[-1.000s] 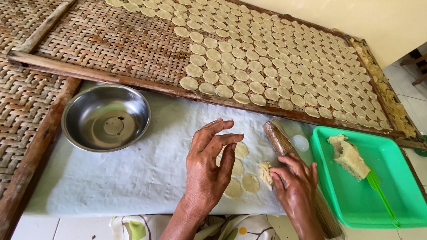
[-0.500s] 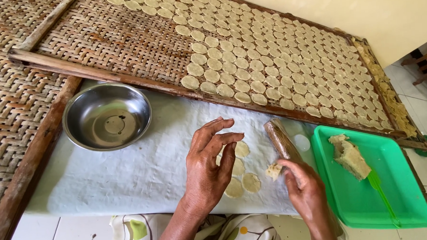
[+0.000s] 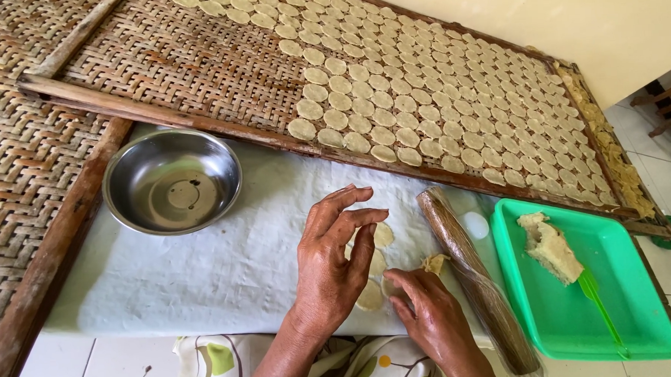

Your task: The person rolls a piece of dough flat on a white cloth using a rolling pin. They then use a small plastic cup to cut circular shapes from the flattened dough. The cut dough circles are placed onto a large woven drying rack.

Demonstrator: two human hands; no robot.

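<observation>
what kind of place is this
Probably a home or small workshop making crackers by hand: a woven drying rack covered in dough discs, a rolling pin, and a dough lump in a green tray.

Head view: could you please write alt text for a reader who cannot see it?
Two bare hands, left hand and right hand, press small dough discs on a white cloth, beside a wrapped rolling pin, steel bowl and green tray.

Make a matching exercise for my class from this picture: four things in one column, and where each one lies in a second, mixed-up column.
Things:
1. steel bowl
2. lump of dough
3. rolling pin
4. rows of flat dough discs

Places:
A. on the woven tray
B. in the green tub
C. on the white cloth, left of the hands
D. between the right hand and the green tub

Pairs: 1-C, 2-B, 3-D, 4-A
</observation>
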